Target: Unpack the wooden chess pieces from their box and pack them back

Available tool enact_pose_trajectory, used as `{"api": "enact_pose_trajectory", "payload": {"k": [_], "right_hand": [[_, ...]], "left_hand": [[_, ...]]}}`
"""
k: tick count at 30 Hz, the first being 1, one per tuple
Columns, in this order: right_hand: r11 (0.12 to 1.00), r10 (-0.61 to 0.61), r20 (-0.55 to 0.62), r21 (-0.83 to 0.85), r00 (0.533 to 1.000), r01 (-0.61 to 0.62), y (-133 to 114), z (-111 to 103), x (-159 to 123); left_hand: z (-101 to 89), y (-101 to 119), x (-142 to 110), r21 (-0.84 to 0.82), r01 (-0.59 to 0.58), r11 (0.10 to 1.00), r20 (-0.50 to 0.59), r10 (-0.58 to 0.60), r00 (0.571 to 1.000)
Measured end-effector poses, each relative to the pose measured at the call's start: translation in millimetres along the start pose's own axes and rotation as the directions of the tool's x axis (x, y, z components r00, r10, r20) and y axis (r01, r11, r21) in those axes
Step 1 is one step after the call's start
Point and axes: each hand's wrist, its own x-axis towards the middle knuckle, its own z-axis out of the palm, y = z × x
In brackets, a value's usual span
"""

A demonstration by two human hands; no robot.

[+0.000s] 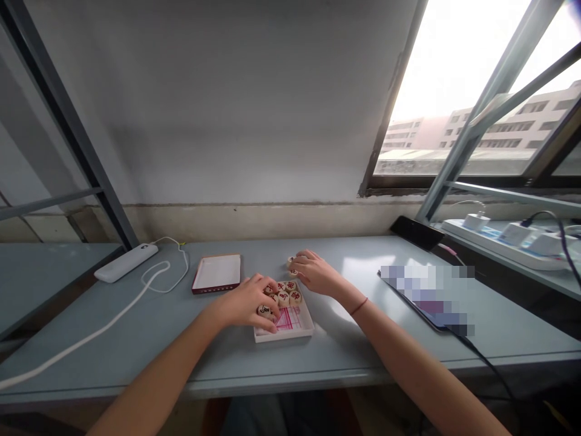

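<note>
The front edge of the desk (340, 358) runs just this side of the white tray (285, 335); desktop stretches right of it to a flat device (426, 297), its face pixelated. Over the tray's left side, the left hand (245, 303) closes around a black-marked piece (264, 310). Inside, beside those fingers, round pieces (284, 297) show red Chinese characters. Past the tray's far right corner, the right hand (318, 274) bends over more pieces (290, 263), grip impossible to tell. Far left of the tray: a shallow red-sided lid (218, 270).
</note>
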Motion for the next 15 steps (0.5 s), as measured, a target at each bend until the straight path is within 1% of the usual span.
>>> {"api": "enact_pose_trajectory", "payload": {"k": [6,9,11,13,15], "right_hand": [[1.000,-0.024,0.035,-0.006,0.999,0.024,0.9,7.6,0.8],[1.000,0.008,0.035,0.030,0.999,-0.010,0.7,4.0,1.7],[0.994,0.070,-0.015,0.086,0.997,-0.069,-1.5,-3.1,1.0],[0.978,0.130,-0.104,0.178,0.986,-0.111,-8.0,-12.5,-0.6],[0.954,0.132,-0.163,0.288,0.978,-0.081,-19.8,-21.4,-2.2]], "left_hand": [[3.6,-4.2,1.6,-0.025,-0.023,0.999,-0.014,0.023,1.000],[3.2,-5.7,2.2,-0.045,-0.015,0.999,-0.006,0.015,1.000],[3.1,-5.9,2.4,-0.050,-0.003,0.999,-0.001,0.003,1.000],[2.8,-5.7,1.9,-0.049,0.005,0.999,-0.006,-0.005,1.000],[1.7,-5.6,0.3,-0.039,0.015,0.999,-0.024,-0.016,1.000]]}}
